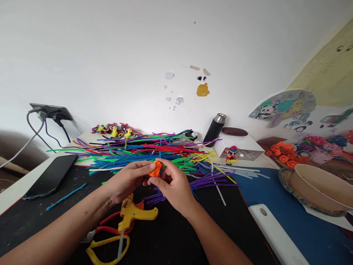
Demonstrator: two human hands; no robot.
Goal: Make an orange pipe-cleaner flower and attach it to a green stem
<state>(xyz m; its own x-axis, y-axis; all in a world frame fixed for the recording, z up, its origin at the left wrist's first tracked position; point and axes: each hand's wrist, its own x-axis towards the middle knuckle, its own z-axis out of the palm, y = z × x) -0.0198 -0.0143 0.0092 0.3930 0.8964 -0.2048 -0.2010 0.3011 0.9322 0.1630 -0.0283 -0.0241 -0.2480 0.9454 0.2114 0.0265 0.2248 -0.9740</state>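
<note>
Above the black mat (220, 232), mid-frame: orange pipe-cleaner piece (156, 169) held up between both hands, in front of the pipe-cleaner pile (132, 156). Left hand (134, 178): fingers curled nearly closed, thumb on the piece's upper left. Right hand (175, 184): thumb and index pinching it from the right, other fingers part curled. Bit of blue shows beside the piece; can't tell if attached. Purple pipe cleaners (212, 180) fan out past the right hand. Below the hands: yellow glue gun (134, 212), stick out the back, lying over a red-handled tool (107, 230). Off left: single blue pipe cleaner (66, 197), smartphone (52, 175). Behind, right: black thermos (213, 131), tilted in view.
</note>
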